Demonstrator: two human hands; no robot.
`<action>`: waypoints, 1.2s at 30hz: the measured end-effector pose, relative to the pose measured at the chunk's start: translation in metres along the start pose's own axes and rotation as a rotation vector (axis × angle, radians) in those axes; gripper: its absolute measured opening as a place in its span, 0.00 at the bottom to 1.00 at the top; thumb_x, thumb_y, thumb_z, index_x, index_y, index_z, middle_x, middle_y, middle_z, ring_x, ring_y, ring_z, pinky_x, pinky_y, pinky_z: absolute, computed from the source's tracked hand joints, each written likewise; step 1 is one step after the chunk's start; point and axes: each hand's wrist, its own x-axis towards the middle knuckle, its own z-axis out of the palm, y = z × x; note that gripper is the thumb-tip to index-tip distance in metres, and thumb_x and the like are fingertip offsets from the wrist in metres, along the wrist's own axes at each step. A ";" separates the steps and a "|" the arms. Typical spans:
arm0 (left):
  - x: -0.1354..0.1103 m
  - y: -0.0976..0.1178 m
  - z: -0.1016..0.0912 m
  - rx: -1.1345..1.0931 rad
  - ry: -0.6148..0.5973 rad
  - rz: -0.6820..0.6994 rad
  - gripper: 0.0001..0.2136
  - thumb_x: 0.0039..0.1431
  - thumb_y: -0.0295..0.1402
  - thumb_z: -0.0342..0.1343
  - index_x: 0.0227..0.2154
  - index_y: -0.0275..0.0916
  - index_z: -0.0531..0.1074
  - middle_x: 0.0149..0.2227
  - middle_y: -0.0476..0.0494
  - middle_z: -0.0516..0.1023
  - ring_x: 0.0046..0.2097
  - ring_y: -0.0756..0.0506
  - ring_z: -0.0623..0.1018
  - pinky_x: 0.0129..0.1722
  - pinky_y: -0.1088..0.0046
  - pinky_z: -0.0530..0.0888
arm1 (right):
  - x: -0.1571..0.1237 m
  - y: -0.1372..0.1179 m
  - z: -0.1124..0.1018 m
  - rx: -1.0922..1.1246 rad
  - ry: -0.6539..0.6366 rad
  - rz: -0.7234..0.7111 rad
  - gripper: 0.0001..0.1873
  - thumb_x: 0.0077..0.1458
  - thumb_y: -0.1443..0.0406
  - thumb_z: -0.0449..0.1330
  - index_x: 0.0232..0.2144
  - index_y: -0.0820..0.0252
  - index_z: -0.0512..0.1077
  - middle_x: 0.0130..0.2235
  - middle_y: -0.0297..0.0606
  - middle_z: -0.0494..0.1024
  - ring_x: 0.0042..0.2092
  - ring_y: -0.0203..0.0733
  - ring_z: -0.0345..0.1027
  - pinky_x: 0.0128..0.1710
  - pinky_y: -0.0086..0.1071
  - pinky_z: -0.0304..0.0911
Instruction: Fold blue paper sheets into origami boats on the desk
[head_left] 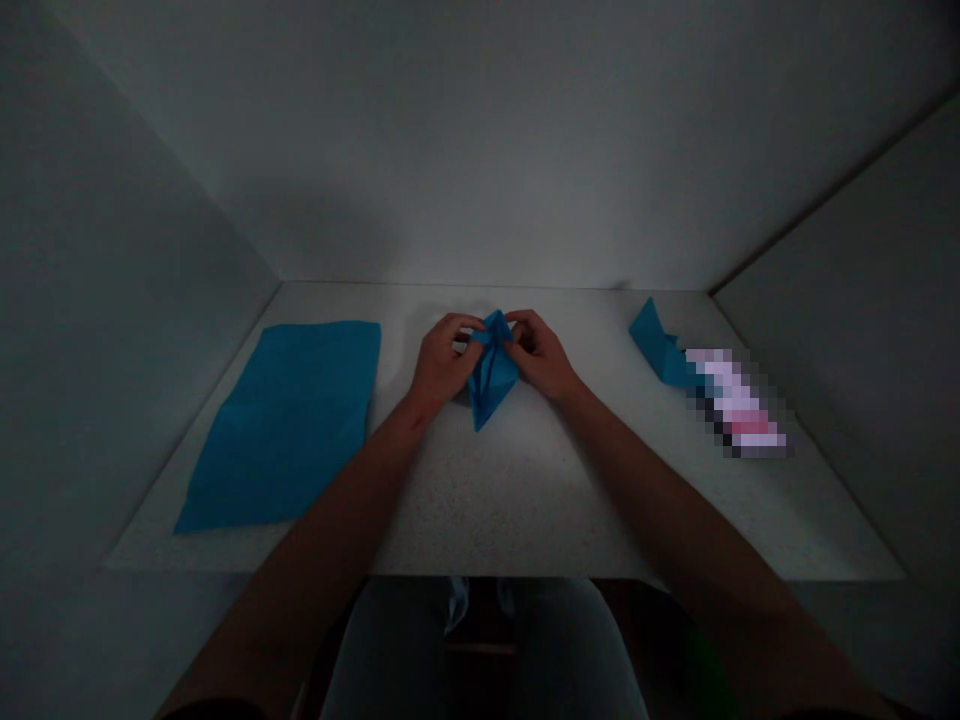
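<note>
A partly folded piece of blue paper (493, 378) is held over the middle of the pale table (525, 500). My left hand (442, 362) pinches its upper left edge with closed fingers. My right hand (541, 355) pinches the upper right edge in the same way. The paper's lower tip points down toward me and rests near the tabletop. Both forearms reach in from the bottom of the view.
A flat blue paper sheet (289, 420) lies on the left of the table. A folded blue paper shape (658, 345) sits at the far right, beside a blurred-out object (739, 405). Grey walls enclose the table on three sides. My knees show below the front edge.
</note>
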 end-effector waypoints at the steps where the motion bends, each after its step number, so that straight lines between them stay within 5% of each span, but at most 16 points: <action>1: 0.000 0.000 0.001 -0.001 -0.002 -0.022 0.07 0.63 0.29 0.62 0.43 0.43 0.79 0.48 0.42 0.84 0.43 0.45 0.83 0.32 0.74 0.78 | 0.000 -0.001 0.000 -0.001 -0.016 -0.008 0.20 0.63 0.54 0.66 0.53 0.50 0.70 0.30 0.26 0.66 0.27 0.35 0.58 0.26 0.31 0.55; 6: 0.000 -0.004 0.003 0.009 0.008 -0.086 0.10 0.60 0.38 0.69 0.42 0.42 0.80 0.45 0.43 0.85 0.40 0.45 0.83 0.33 0.73 0.77 | -0.003 -0.011 0.001 -0.017 -0.091 -0.069 0.21 0.63 0.59 0.66 0.57 0.50 0.69 0.32 0.26 0.67 0.27 0.34 0.57 0.26 0.30 0.53; 14: 0.004 -0.010 0.003 -0.084 -0.024 -0.111 0.10 0.64 0.43 0.64 0.36 0.42 0.79 0.40 0.44 0.84 0.41 0.45 0.82 0.35 0.73 0.77 | -0.002 -0.009 -0.001 -0.080 -0.031 -0.060 0.24 0.63 0.60 0.65 0.60 0.50 0.68 0.34 0.28 0.69 0.28 0.34 0.56 0.27 0.31 0.54; 23: 0.013 -0.010 0.001 -0.346 0.119 -0.242 0.11 0.66 0.41 0.57 0.30 0.42 0.72 0.31 0.48 0.76 0.34 0.47 0.75 0.35 0.72 0.73 | 0.003 -0.001 -0.004 -0.282 0.029 -0.031 0.11 0.62 0.54 0.66 0.41 0.54 0.77 0.37 0.36 0.75 0.34 0.40 0.64 0.35 0.35 0.62; 28: 0.013 -0.012 0.002 -0.216 0.279 -0.180 0.22 0.70 0.56 0.55 0.29 0.44 0.63 0.29 0.50 0.66 0.33 0.47 0.69 0.34 0.70 0.70 | 0.000 -0.004 -0.003 -0.244 0.020 0.006 0.14 0.60 0.55 0.66 0.45 0.54 0.77 0.40 0.37 0.79 0.32 0.38 0.64 0.32 0.34 0.61; 36: 0.012 -0.012 -0.002 -0.127 0.454 -0.098 0.28 0.68 0.67 0.48 0.35 0.45 0.64 0.33 0.49 0.68 0.37 0.46 0.71 0.41 0.69 0.72 | -0.003 -0.012 -0.002 -0.250 -0.182 0.032 0.20 0.60 0.54 0.65 0.51 0.55 0.76 0.32 0.31 0.77 0.28 0.36 0.64 0.30 0.33 0.58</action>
